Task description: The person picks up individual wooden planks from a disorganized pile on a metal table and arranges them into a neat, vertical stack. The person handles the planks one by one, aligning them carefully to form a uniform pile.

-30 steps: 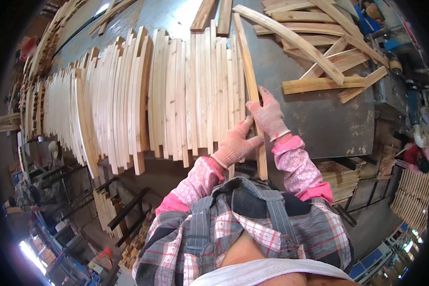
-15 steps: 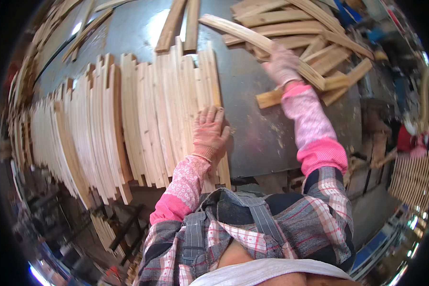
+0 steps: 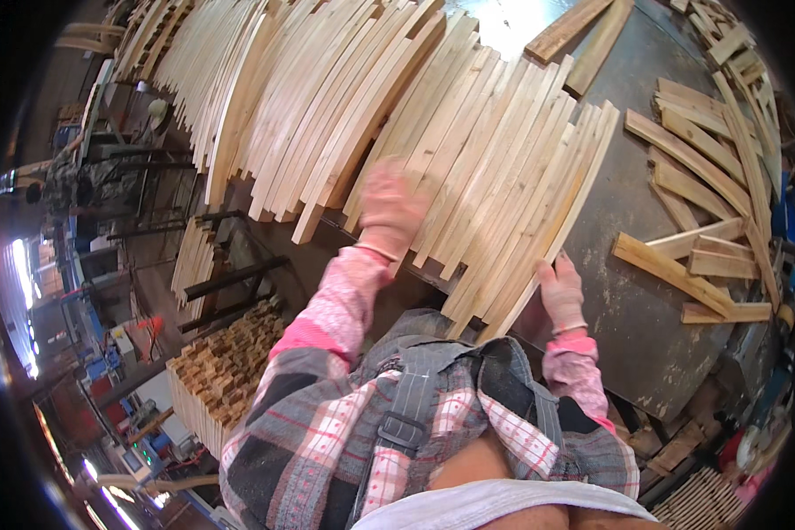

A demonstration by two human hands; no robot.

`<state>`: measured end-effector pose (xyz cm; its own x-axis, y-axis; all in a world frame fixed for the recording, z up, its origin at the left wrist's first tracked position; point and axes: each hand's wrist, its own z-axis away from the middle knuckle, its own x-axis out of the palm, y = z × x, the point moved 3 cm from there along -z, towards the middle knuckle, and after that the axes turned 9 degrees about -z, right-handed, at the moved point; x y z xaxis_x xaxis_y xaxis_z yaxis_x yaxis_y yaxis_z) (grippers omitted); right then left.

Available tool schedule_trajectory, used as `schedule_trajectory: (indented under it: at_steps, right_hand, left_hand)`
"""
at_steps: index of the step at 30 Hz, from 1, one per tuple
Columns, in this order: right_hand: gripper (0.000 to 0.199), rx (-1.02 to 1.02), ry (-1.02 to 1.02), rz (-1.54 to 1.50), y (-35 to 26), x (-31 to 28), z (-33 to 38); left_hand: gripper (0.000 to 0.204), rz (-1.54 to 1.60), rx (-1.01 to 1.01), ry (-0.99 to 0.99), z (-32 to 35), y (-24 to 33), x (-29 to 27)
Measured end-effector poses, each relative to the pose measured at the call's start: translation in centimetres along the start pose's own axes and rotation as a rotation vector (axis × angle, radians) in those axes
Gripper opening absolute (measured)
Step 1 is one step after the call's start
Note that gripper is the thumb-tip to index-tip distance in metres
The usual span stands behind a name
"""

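Observation:
A row of light wooden slats lies side by side on the dark metal tabletop, their near ends uneven. My left hand, in a pinkish glove, is over the slats left of the middle, blurred by motion; its fingers look stretched out and I see nothing held in them. At the row's right side my right hand, gloved too, rests against the near part of the outermost slat. Its thumb and forefinger are apart, the other fingers partly hidden.
Loose wooden pieces lie crisscrossed on the tabletop at the right. Two more strips lie beyond the row. A stack of cut wood stands below at the left, beside dark metal bars.
My view has turned, shifting the row across it. My right hand has left the loose pile and come to the row's right edge, where a slat now lies. My left hand has moved left along the row.

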<state>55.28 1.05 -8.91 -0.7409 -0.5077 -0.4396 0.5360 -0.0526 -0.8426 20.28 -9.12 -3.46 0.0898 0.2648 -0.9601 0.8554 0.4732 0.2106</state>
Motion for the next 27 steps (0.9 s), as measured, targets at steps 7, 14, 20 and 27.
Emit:
schedule_trajectory:
  at_steps: [7,14,20,27]
  right_hand:
    - [0.049,0.193,0.214,0.001,-0.6,0.6,-3.0]
    - [0.046,0.321,0.25,0.188,2.0,-7.6,-1.0]
    - [0.039,0.198,0.222,0.15,5.4,-8.8,0.1]
    - [0.033,0.022,0.338,-0.344,8.5,-7.2,-1.5]
  left_hand:
    - [0.075,-0.14,-0.361,-0.247,0.2,-4.5,-0.8]
    - [0.063,0.245,-0.401,-0.51,8.9,-1.4,-0.5]
    - [0.036,0.681,-0.303,-0.241,4.6,-4.9,2.3]
    - [0.059,-0.098,0.15,0.234,-3.7,-3.0,-5.0]
